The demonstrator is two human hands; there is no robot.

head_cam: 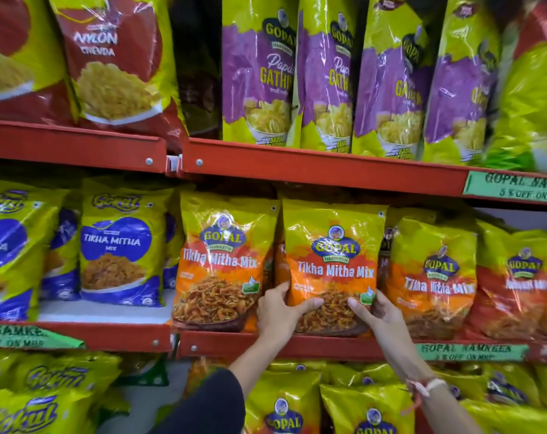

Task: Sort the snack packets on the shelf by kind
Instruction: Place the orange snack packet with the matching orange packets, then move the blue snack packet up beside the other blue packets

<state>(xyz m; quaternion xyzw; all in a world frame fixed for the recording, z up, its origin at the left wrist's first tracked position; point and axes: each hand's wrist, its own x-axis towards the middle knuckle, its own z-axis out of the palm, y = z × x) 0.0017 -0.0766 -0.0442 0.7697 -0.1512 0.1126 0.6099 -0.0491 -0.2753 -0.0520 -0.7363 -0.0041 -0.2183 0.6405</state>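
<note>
An orange and yellow "Tikha Mitha Mix" packet (333,261) stands upright on the middle red shelf (297,344). My left hand (280,311) grips its lower left edge and my right hand (375,314) grips its lower right corner. Matching orange packets stand beside it on the left (222,261) and on the right (431,277). Blue and yellow "Tikha Mitha Mix" packets (121,245) fill the left part of the same shelf.
The upper shelf holds purple "Papdi Gathiya" packets (259,70) and red "Nylon Chevda" packets (115,57), with a dark gap between them. Yellow packets (284,402) fill the shelf below. Green price labels (513,186) hang on the shelf edges.
</note>
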